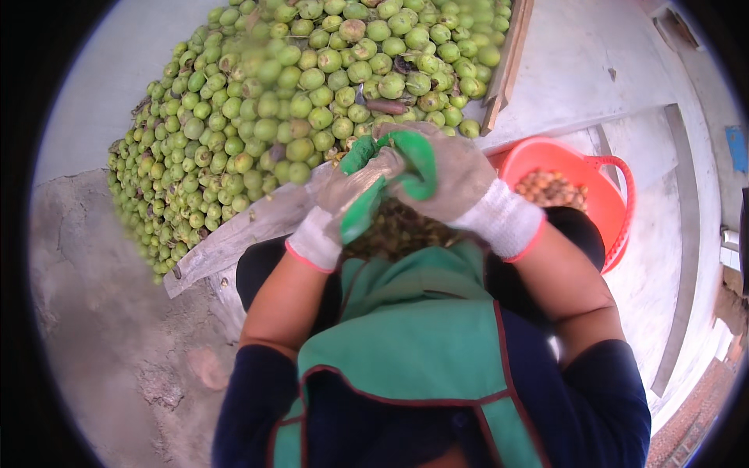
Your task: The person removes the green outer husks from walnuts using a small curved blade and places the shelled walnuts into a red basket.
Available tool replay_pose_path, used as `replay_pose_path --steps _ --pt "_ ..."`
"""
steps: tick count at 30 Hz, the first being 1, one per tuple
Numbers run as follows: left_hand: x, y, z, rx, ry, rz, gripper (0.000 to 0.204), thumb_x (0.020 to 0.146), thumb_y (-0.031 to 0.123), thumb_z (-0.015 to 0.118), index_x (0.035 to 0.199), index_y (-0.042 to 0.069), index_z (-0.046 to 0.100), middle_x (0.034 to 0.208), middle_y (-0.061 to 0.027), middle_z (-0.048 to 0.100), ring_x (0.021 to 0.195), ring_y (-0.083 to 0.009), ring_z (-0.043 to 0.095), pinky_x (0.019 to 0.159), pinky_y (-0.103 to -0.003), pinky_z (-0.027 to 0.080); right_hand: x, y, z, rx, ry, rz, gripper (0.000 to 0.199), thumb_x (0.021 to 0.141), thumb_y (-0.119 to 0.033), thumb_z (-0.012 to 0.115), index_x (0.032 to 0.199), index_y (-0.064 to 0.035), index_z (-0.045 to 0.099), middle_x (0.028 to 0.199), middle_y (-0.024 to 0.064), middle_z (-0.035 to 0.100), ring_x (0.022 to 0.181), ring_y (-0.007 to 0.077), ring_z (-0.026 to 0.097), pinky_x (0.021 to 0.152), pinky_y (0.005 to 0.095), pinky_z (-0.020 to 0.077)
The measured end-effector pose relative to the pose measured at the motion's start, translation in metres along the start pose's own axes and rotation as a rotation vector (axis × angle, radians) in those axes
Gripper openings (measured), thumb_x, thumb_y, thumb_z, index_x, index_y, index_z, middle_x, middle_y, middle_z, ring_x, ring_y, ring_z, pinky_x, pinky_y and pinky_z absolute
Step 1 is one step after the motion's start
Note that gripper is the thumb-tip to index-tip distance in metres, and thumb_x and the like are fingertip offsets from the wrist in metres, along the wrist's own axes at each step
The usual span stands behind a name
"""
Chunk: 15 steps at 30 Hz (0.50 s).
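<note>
Hands (351, 187) (455, 173) (gloved) together, green fruit (312, 79) just beyond

Knit cloth, smooth fruit skin, plastic, weathered wood and rough ground.
The left glove (343, 187) and right glove (452, 175) are matt, dusty cloth with ribbed knit cuffs and smoother, rubbery-looking green patches. The fruits (312, 79) have smooth skins with a faint sheen, some with rough brown blemishes. The apron (406, 355) is matt woven cloth with cloth binding; the basket (597, 183) is smooth plastic, its handle ridged. The board (509, 66) looks like plain wood; the ground (101, 312) is rough and matt.
</note>
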State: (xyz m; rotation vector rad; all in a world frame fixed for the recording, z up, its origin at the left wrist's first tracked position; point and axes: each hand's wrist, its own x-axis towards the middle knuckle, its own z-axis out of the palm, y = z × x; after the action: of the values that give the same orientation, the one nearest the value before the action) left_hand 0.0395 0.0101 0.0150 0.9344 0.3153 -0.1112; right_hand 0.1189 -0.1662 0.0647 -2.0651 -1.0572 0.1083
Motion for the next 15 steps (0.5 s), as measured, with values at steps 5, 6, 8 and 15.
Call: replay_pose_path --steps 5,6,8,15 --pt "-0.004 0.006 0.018 -0.028 -0.021 0.07 0.035 0.094 0.002 0.061 0.129 0.001 0.056 0.102 -0.0008 0.059 0.091 -0.0097 0.056 0.084 -0.026 0.049 0.002 -0.008 -0.005 0.034 0.01 -0.004 0.048 0.082 -0.029 0.068 0.125 -0.0112 0.06 0.113 0.0183 0.068 0.097 0.0396 0.068 0.083 0.0498 0.056" --pt "-0.005 0.009 0.022 0.041 -0.022 0.079 0.036 0.094 0.002 0.061 0.129 0.001 0.056 0.103 -0.001 0.06 0.092 -0.01 0.057 0.084 -0.026 0.049 0.003 -0.008 -0.003 0.04 0.017 0.002 0.047 0.082 -0.028 0.069 0.125 -0.0116 0.061 0.113 0.0178 0.069 0.097 0.0392 0.068 0.083 0.0497 0.056" --pt "-0.004 0.014 0.027 0.176 -0.026 0.096 0.036 0.094 0.003 0.062 0.129 0.002 0.056 0.104 -0.0015 0.062 0.093 -0.0106 0.058 0.085 -0.026 0.05 0.002 -0.006 0.002 0.049 0.031 0.015 0.047 0.081 -0.027 0.069 0.125 -0.0126 0.061 0.114 0.0167 0.069 0.098 0.0386 0.068 0.083 0.0493 0.056" --pt "-0.005 0.004 -0.001 0.708 -0.061 0.252 0.039 0.101 0.015 0.058 0.136 -0.001 0.049 0.119 -0.0103 0.061 0.114 -0.0246 0.064 0.091 -0.041 0.058 0.005 0.005 0.016 0.098 0.129 -0.001 0.039 0.084 -0.015 0.067 0.123 -0.0147 0.066 0.116 0.0155 0.068 0.103 0.0362 0.068 0.088 0.044 0.0563"
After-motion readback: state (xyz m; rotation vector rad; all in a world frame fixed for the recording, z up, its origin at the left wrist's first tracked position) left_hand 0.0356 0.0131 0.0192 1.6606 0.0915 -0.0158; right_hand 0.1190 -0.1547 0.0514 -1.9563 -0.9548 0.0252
